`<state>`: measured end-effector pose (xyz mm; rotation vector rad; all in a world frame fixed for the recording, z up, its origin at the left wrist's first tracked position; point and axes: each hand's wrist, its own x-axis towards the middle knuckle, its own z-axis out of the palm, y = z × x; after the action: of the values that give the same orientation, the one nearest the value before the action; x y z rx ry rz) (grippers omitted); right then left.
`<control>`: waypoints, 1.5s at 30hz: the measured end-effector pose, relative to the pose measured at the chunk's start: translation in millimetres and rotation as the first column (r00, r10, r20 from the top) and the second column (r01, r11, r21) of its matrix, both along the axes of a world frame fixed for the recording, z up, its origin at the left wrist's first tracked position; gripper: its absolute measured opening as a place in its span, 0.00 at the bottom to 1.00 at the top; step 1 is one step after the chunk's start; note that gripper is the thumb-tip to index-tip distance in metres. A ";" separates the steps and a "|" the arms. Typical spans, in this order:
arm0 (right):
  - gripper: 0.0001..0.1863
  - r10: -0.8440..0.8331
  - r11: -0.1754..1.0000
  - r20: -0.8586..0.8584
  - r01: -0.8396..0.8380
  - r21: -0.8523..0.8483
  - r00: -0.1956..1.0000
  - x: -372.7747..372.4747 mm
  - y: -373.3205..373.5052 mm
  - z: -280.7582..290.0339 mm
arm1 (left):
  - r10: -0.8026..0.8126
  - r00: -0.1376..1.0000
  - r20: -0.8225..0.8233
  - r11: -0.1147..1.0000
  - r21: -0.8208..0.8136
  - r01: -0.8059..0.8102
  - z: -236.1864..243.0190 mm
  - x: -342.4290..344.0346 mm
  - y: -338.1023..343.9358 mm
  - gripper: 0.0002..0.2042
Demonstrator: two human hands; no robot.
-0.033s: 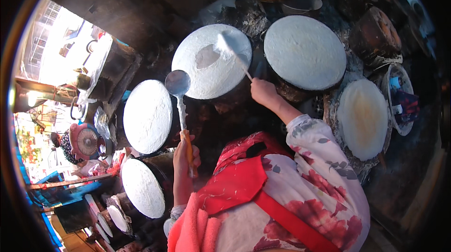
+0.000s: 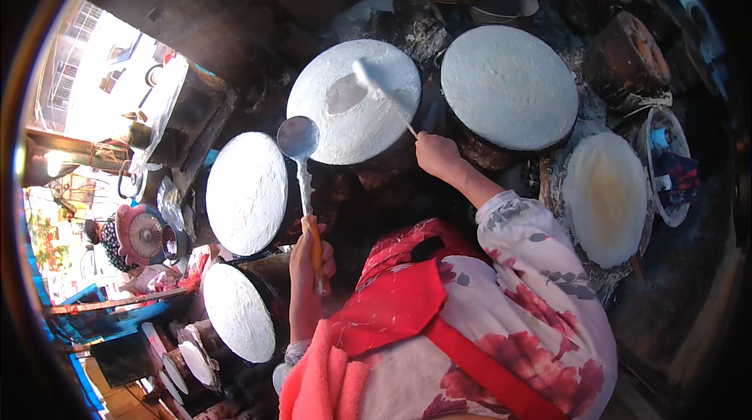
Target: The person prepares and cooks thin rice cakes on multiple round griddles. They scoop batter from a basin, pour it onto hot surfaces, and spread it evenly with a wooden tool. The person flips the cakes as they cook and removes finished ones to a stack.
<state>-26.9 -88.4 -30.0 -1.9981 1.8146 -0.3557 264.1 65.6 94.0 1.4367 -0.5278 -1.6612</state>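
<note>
Right hand [image 2: 435,155] closed around the thin handle of a flat white spreader [image 2: 374,77] resting on the batter-coated round griddle [image 2: 354,103] at far centre, while the left hand [image 2: 310,254] grips the orange-handled round metal ladle [image 2: 298,138] raised just left of that griddle.

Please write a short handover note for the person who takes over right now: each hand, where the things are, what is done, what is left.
Left hand: closed on the orange handle of the ladle, bowl held above the gap between two round plates.
Right hand: grip on the thin stick of the spreader, resting on the centre plate.
Done: white batter covers most of the centre plate.
Left: a bare patch beside the spreader remains uncovered.
Four other round plates, including the right plate, look fully coated.
</note>
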 end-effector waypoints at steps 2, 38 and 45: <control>0.11 -0.018 0.999 0.060 0.020 -0.028 0.998 -8.1 -2.3 15.9 | -0.013 1.000 -0.007 1.000 0.001 0.013 0.9 -1.6 -3.3 0.19; 0.12 -0.127 0.989 -0.033 0.124 -0.085 0.991 -76.1 17.4 -11.7 | 0.094 0.963 0.252 0.995 0.001 -0.097 -10.0 -4.9 -10.6 0.14; 0.11 0.020 0.994 0.150 -0.037 0.106 0.988 54.1 71.6 -14.6 | -0.030 0.932 0.360 0.999 0.001 0.032 -19.4 -4.5 -51.4 0.13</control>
<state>27.1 -16.8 -44.6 -1.8697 1.6756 -0.3786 259.7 14.1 74.5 1.7500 -0.7608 -1.4211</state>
